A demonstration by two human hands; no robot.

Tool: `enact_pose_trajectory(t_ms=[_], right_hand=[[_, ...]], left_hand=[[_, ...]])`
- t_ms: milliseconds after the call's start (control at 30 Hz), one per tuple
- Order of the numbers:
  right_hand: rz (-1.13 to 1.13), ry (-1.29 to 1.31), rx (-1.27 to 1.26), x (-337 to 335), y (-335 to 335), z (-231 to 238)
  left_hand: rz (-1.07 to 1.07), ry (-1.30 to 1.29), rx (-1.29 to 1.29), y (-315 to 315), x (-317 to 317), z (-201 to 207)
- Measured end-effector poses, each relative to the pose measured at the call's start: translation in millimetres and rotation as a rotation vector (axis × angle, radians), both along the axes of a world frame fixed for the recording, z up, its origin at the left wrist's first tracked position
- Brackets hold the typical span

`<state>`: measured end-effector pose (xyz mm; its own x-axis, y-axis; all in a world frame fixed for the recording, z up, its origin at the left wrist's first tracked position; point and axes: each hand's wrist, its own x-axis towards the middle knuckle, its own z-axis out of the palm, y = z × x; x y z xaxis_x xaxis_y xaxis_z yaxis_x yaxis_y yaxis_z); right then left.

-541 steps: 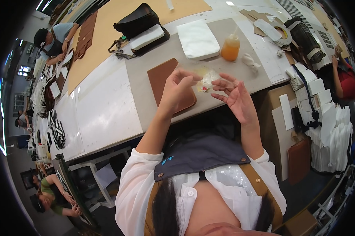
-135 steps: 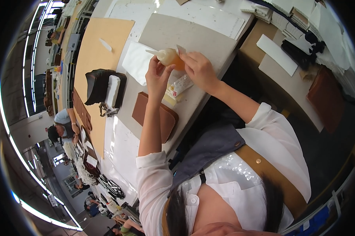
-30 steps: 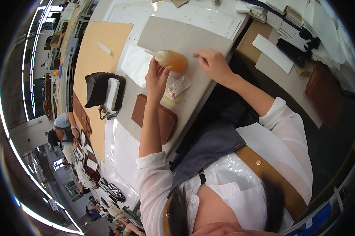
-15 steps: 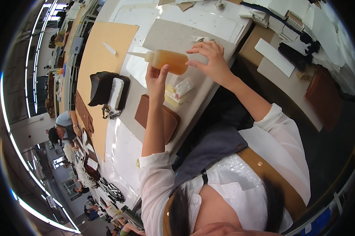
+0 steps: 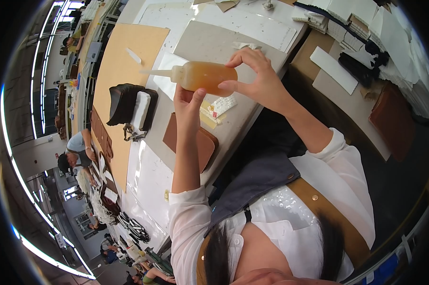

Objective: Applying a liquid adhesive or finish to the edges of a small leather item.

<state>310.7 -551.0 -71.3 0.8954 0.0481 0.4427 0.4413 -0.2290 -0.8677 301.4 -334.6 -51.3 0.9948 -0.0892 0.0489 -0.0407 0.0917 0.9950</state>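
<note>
**Light, two-ended hold on a sideways bottle**

We have the squeeze bottle, amber liquid inside, lying almost level in the air above the grey board. Our left hand is clamped on it near the neck, thumb on the near side; its other fingers are largely hidden, so we can't make out how far they wrap. Our right hand spans the base end, thumb and forefinger appearing to pinch the wall from opposite sides. The nozzle points left, clear of both hands, its tip too faint to read.

In our judgement, the wall is soft and calls for a light touch: we do best to press no harder than the weight needs, the left hand carrying and the right steadying. Tipping the nozzle slightly up should guard against drips. The brown leather piece and the clear packet lie nearer us, so the tip is best pointed away from them.
</note>
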Motion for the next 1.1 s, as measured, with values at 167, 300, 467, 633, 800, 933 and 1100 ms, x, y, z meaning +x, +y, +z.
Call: enact_pose_trajectory(t_ms=[167, 300, 467, 633, 800, 933, 1100], right_hand=[[0.062, 0.038, -0.083, -3, -8, 10], [0.154, 0.116, 0.213, -7, -8, 21], [0.111, -0.058, 0.155, -9, -5, 24], [0.161, -0.011, 0.165, -9, -7, 28], [0.054, -0.181, 0.065, -10, -3, 32], [-0.051, -0.237, -0.029, -15, -1, 31], [-0.006, -0.182, -0.067, -11, -10, 26]], left_hand=[[-0.043, -0.033, 0.037, -2, -5, 10], [-0.037, -0.048, 0.049, 0, -4, 14], [-0.039, -0.026, 0.0, 4, -5, 12], [-0.048, -0.029, 0.006, -1, -10, 21], [-0.028, -0.022, 0.012, -3, -12, 24], [-0.024, -0.026, 0.007, -5, -12, 26], [-0.02, -0.014, 0.034, -3, -13, 23]])
